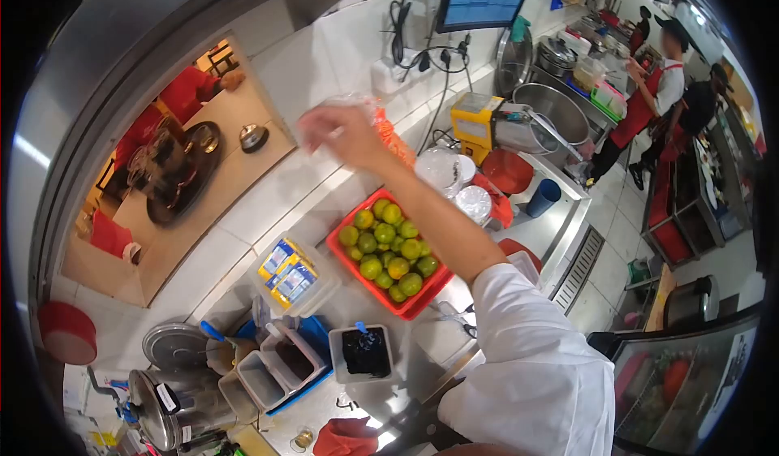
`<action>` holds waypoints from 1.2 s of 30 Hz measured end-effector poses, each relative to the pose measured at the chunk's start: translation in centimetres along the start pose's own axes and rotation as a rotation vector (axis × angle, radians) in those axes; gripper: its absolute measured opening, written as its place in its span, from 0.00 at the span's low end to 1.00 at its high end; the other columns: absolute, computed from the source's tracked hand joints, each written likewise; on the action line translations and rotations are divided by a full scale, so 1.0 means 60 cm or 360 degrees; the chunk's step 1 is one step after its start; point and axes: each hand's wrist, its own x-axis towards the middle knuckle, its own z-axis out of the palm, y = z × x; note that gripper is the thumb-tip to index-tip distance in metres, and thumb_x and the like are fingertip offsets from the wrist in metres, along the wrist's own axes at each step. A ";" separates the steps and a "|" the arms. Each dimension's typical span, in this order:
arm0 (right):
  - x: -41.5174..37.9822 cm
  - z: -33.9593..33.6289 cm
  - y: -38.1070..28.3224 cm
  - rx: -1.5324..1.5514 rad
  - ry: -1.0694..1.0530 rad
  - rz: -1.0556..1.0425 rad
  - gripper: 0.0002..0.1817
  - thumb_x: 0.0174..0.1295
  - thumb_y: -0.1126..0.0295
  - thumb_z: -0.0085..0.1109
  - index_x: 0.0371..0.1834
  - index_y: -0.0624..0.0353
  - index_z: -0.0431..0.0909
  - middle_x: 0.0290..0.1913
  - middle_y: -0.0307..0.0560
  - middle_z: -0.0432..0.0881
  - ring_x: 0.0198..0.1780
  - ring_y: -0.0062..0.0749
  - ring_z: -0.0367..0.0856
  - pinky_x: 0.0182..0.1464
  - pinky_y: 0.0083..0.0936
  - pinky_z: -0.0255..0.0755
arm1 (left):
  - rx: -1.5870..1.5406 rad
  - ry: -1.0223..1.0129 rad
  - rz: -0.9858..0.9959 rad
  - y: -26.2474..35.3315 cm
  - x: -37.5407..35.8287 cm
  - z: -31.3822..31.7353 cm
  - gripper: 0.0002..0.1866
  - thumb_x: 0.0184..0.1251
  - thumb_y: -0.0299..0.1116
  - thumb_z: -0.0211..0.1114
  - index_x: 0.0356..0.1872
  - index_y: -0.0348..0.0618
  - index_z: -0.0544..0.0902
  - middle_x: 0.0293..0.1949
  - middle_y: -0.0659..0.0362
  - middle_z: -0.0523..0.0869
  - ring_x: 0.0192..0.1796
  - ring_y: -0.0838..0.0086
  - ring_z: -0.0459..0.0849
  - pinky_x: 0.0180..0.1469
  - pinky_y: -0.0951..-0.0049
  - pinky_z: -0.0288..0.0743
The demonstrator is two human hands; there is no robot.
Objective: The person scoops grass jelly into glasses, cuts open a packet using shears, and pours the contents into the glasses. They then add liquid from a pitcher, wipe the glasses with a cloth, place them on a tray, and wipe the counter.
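Note:
My right hand is raised near the pass-through window, its fingers loosely bent and slightly blurred, with nothing visible in them. Just behind it, a clear plastic bag with orange contents leans at the tiled wall, partly covered by the hand and wrist. Below my forearm sits a red basket full of green limes. Beside the basket stands a clear plastic tub with yellow and blue packets. My left hand is out of view.
A bell and a dark round tray rest on the window ledge. Metal pot, blue cup and foil-covered containers line the counter. Scissors lie nearby. Two co-workers stand at right.

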 end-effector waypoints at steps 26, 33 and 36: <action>-0.780 0.823 -0.028 -0.0582 -0.1544 0.0349 0.50 0.50 0.60 0.79 0.73 0.64 0.60 0.63 0.63 0.76 0.56 0.54 0.82 0.58 0.40 0.75 | -0.1144 0.0816 0.1033 -0.150 -0.340 -0.366 0.32 0.68 0.34 0.60 0.71 0.36 0.66 0.67 0.47 0.76 0.65 0.54 0.79 0.69 0.52 0.74; -0.861 0.863 -0.002 -0.0601 -0.1243 0.0394 0.37 0.46 0.61 0.81 0.60 0.59 0.75 0.55 0.55 0.81 0.58 0.57 0.78 0.59 0.45 0.72 | -0.0502 0.0875 0.1278 -0.007 -0.271 -0.471 0.27 0.76 0.37 0.59 0.71 0.36 0.68 0.66 0.50 0.76 0.65 0.61 0.79 0.65 0.59 0.76; -0.862 0.863 -0.029 -0.0402 -0.1191 0.0503 0.36 0.49 0.64 0.78 0.63 0.59 0.73 0.57 0.55 0.81 0.59 0.55 0.78 0.60 0.43 0.72 | -0.0244 0.0993 0.1197 0.019 -0.231 -0.534 0.23 0.75 0.31 0.59 0.68 0.35 0.71 0.63 0.54 0.78 0.64 0.69 0.77 0.67 0.67 0.70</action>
